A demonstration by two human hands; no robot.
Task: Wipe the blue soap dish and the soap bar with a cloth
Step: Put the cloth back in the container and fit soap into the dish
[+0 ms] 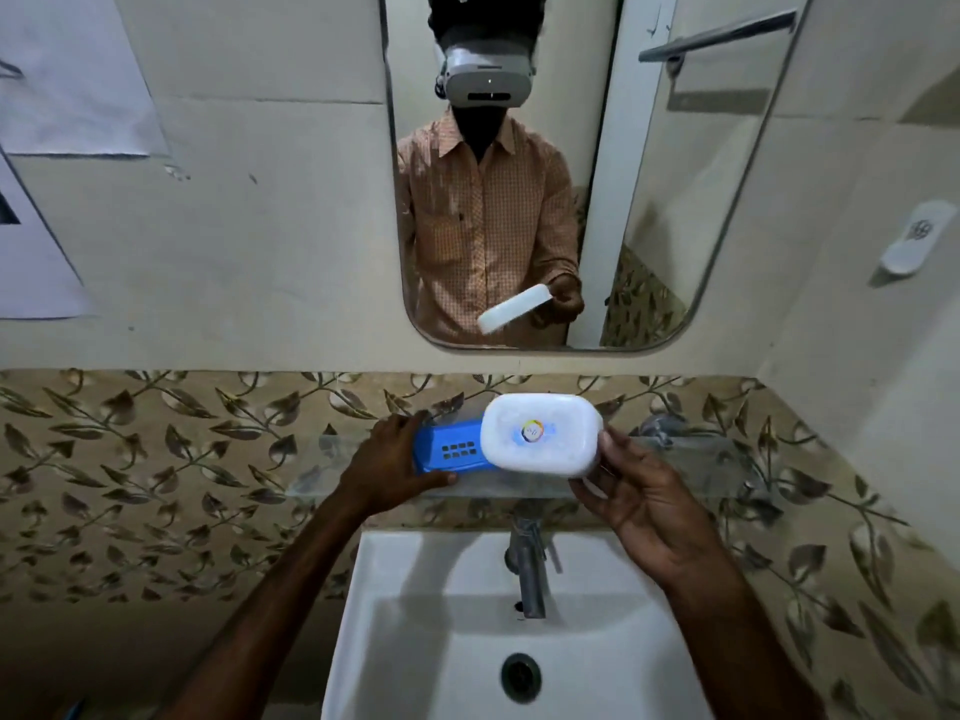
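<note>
Overhead, the mirror (pixel 498 168) fills the wall's upper middle and reflects a person in an orange checked shirt wearing a white headset, one hand holding a white lid-shaped piece. Below it runs a band of leaf-patterned tiles (pixel 156 459), and at the bottom sits the white sink (pixel 415 615) with its dark drain (pixel 521 678) and a metal tap (pixel 527 569) rising at its back edge. Between mirror and sink, a clear glass shelf (pixel 691 470) juts from the tiled wall. At the shelf's left part lies the blue dish (pixel 452 452), its slotted face showing, partly hidden on the right by the white lid (pixel 541 433). The left hand (pixel 400 465) clasps the dish's left end, fingers over the far edge and thumb on the near edge, a closed grip. The right hand (pixel 644 506) holds the lid by its right end, thumb on the upper edge and fingers beneath, raised in front of the dish with a small coloured logo facing up. A towel rail (pixel 717 36) crosses the upper right, and a small white holder (pixel 917 236) is fixed to the right wall.
</note>
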